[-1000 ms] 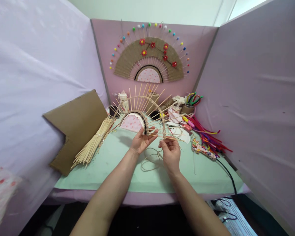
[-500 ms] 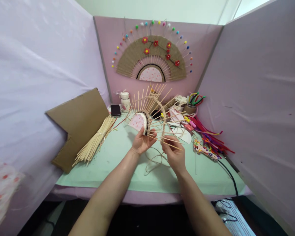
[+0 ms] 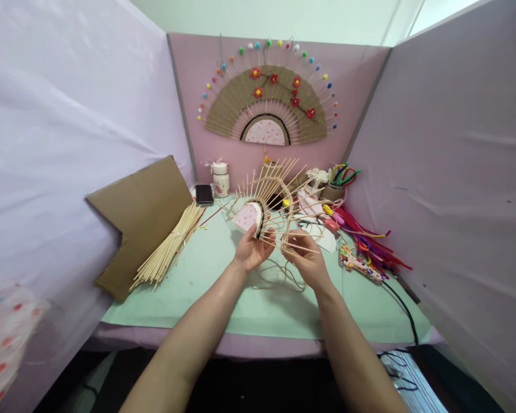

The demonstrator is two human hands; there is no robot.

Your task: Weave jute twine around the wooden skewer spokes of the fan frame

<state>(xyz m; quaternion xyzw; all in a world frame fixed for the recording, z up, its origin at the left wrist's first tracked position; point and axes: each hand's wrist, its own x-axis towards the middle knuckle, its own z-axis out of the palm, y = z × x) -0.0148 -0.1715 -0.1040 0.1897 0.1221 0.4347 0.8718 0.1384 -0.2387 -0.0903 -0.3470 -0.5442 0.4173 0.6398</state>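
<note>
My left hand (image 3: pixel 254 250) grips the half-round base of a stick fan (image 3: pixel 247 218), its thumb on the pink patterned face near the black-and-white trim. Thin wooden sticks spread from the base like rays, and a band of twine (image 3: pixel 291 201) runs across them in an arc. At the lower right end of that arc, the fingers of my right hand (image 3: pixel 305 258) are closed around the twine and the outer sticks. A loose loop of twine (image 3: pixel 279 275) trails onto the green table below both hands.
Left of the hands lie a bundle of sticks (image 3: pixel 168 246) and brown cardboard (image 3: pixel 141 212). A phone (image 3: pixel 204 194) and white bottle (image 3: pixel 221 179) stand behind. On the right are a patterned glue gun (image 3: pixel 361 265), pipe cleaners (image 3: pixel 370 235) and scissors (image 3: pixel 344 174). A finished fan (image 3: pixel 223 106) hangs on the back panel.
The fan has tilted slightly and shifted a little right and down with both hands. My right fingers have shifted on the twine, and the loose loop below has changed shape.
</note>
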